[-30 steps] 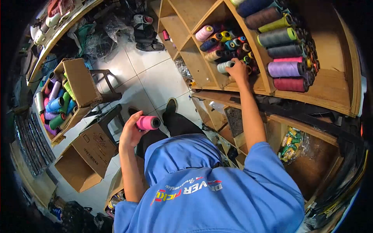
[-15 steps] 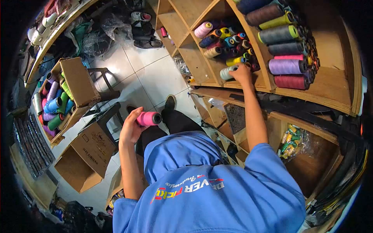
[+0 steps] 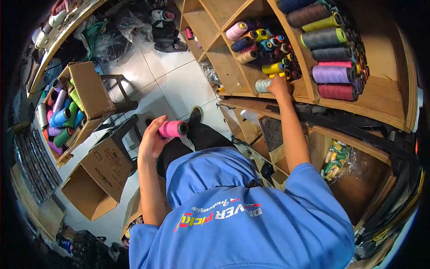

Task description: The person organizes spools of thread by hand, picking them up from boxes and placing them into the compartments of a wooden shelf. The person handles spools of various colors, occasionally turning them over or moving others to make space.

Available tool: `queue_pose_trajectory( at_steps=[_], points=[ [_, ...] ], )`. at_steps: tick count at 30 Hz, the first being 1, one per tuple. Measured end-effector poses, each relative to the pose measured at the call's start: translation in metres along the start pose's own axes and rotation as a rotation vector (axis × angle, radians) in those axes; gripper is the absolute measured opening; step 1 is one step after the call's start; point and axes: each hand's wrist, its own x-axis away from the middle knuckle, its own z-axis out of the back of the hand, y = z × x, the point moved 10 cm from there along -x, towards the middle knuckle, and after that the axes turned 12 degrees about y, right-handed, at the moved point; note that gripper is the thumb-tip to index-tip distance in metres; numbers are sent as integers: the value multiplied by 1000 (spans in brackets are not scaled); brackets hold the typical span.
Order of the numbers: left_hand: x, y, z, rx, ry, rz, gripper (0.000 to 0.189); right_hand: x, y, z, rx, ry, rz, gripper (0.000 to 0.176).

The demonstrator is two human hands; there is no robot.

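- Box (image 3: pixel 92 92), 9 o'clock: spools packed on end to fit.
- Left hand (image 3: pixel 150 142): fingers grasp the pink spool (image 3: pixel 172 129) sideways, centre-frame, clear of the lap.
- Right hand (image 3: pixel 278 85), 1 o'clock: fingers clasp the pale spool (image 3: pixel 262 85) at the shelf (image 3: pixel 233 76) front, where it is easily reached.

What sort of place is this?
Probably a thread shop's stockroom or a sewing workshop: wooden shelves packed with thread spools, a cardboard box full of more, and a pink spool in the left hand.
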Motion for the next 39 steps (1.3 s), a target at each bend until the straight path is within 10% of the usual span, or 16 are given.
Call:
queue_pose_trajectory(
  at_steps=[4, 6, 10, 14, 22, 39],
  points=[
    [-5, 1, -19, 37, -88, 13, 38, 34, -53, 63, -424, 56, 225, 66],
    [-2, 6, -45, 37, -109, -6, 38, 100, -109, 72, -902, -462, 250, 72],
    [-4, 0, -104, -22, -148, -71, 39, 178, -163, 110, -1214, -547, 408, 70],
    [-15, -21, -145, 28, -201, 25, 48, 160, -137, 137, -978, -56, 435, 45],
    [-25, -33, -137, -151, -102, -38, 69, 27, -30, 124, -559, 280, 237, 41],
    [-25, -5, 1, -6, 162, -125, 69, -27, -6, 21, -212, -10, 8, 53]
  ],
)
